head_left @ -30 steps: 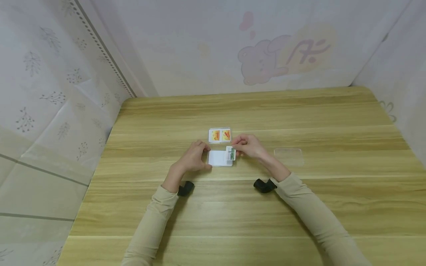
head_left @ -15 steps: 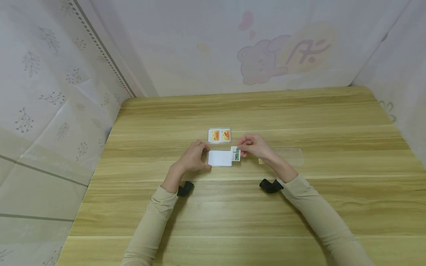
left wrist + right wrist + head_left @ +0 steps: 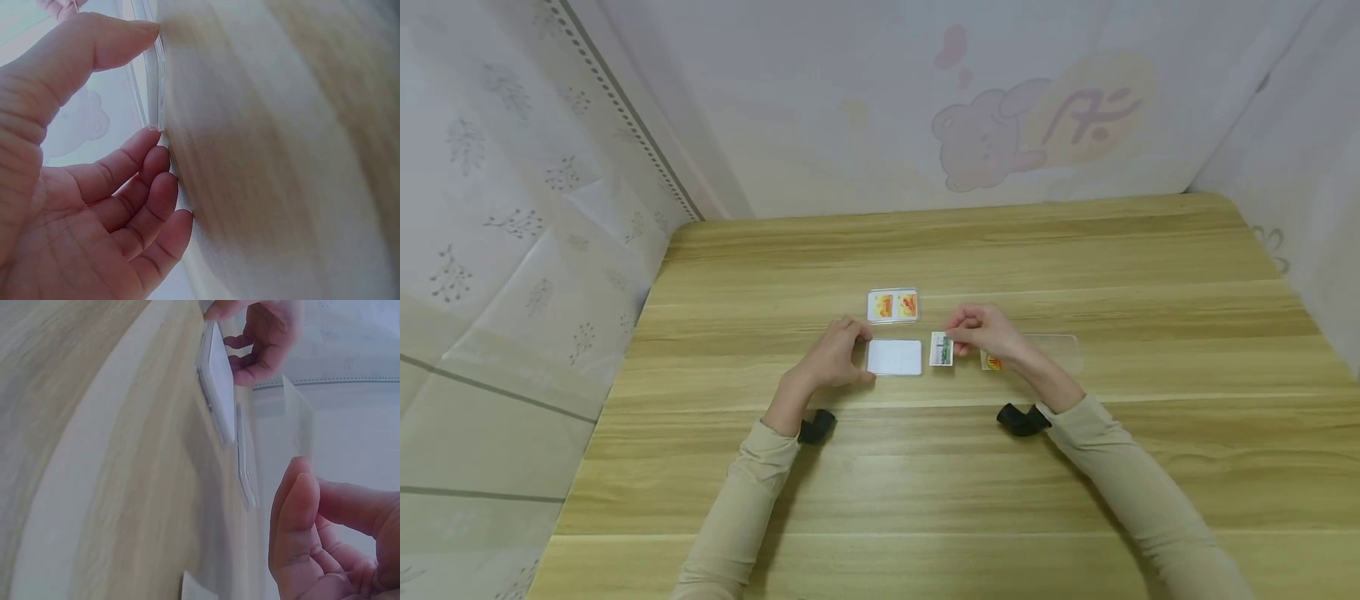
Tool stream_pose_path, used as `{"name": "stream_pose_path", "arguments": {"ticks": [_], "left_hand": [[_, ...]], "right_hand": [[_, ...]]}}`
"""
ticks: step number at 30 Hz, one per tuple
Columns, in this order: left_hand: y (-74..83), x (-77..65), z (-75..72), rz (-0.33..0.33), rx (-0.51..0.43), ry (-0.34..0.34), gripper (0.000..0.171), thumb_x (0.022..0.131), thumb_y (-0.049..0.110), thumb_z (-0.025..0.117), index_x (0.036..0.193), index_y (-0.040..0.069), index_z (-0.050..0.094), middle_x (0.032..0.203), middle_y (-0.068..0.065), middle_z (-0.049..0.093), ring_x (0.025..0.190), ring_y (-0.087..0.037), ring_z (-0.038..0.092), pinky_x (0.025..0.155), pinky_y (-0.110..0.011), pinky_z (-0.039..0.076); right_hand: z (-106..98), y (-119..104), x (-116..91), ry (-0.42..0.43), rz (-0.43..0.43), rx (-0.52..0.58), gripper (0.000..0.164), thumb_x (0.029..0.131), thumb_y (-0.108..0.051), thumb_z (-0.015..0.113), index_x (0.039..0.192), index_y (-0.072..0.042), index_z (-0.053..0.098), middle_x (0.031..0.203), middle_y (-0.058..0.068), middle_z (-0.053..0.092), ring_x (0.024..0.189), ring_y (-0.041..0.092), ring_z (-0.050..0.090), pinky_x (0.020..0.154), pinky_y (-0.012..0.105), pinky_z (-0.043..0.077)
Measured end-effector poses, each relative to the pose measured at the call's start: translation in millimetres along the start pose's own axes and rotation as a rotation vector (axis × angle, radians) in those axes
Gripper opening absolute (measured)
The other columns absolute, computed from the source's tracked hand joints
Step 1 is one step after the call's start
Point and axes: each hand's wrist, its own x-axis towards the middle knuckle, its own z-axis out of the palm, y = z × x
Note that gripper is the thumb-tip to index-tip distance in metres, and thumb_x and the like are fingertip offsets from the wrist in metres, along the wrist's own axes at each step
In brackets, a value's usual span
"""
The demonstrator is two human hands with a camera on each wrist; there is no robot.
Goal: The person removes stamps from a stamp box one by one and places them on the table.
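My left hand [image 3: 835, 358] holds a flat clear case with a white insert [image 3: 893, 357] on the table, thumb and fingertips at opposite edges. The left wrist view shows the thumb on the case's edge [image 3: 156, 75]. To its right, my right hand [image 3: 988, 332] pinches a small stamp [image 3: 942, 349] with a green and grey picture by its edge. In the right wrist view the stamp [image 3: 299, 419] stands up thin and pale from the fingertips, apart from the case [image 3: 219, 387]. Another stamp [image 3: 992, 362], orange and yellow, lies partly hidden under my right wrist.
Behind the white case lies a second clear case [image 3: 892, 306] with two orange-yellow stamps inside. A clear lid [image 3: 1060, 350] lies flat at the right, partly behind my right forearm. Patterned curtains [image 3: 850, 125] hang along the back and sides of the wooden table [image 3: 880, 483].
My right hand has drawn the green stamp rightward from over the white case to beside it. The orange stamp under the right wrist has come into sight. My left hand stays on the case.
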Motion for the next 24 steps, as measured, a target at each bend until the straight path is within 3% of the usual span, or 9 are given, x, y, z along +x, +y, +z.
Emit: {"name": "stream_pose_path", "arguments": {"ticks": [24], "left_hand": [[1.6, -0.4, -0.4, -0.012, -0.001, -0.007, 0.056, 0.067, 0.016, 0.083, 0.111, -0.005, 0.055, 0.11, -0.014, 0.052, 0.104, -0.029, 0.044, 0.094, -0.039, 0.039]], "right_hand": [[-12, 7, -6, -0.023, 0.01, -0.077, 0.011, 0.088, 0.004, 0.058, 0.095, 0.012, 0.055, 0.072, 0.012, 0.059, 0.059, 0.015, 0.058, 0.056, 0.023, 0.052]]}}
